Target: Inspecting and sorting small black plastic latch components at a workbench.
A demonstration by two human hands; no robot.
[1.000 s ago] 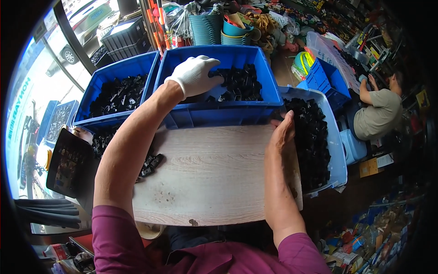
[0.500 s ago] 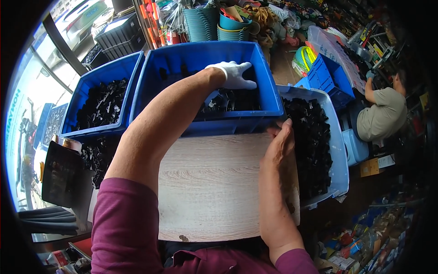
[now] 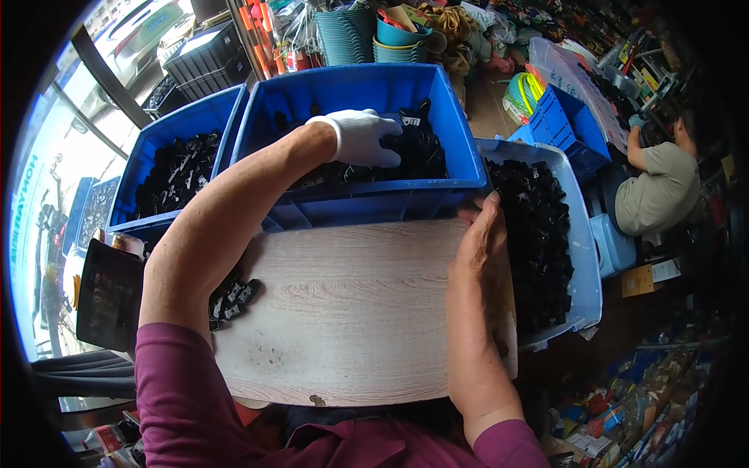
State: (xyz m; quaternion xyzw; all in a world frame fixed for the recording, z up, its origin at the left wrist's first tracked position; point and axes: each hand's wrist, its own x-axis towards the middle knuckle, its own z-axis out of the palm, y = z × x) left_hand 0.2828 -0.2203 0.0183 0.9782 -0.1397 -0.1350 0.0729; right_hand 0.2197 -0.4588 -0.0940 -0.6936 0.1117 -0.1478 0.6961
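My left hand, in a white knit glove, reaches into the large blue bin. Its fingers and thumb curve round a clump of black plastic parts; the fingertips are partly hidden among them. One part with a silvery face sticks up beyond the fingers. My bare right hand is at the bin's near right corner, beside the right edge of the wood-grain tabletop. Its fingers are bent and partly hidden, so their grip is unclear.
More black parts fill a smaller blue bin at left and a translucent tub at right. A few loose parts lie on the tabletop's left side, by a dark container. A co-worker sits bent over at far right.
My left hand has moved left and its spread fingers have curled in. Black parts now stand higher beside it. The left forearm has swung left, uncovering loose parts on the tabletop. My right hand stays put.
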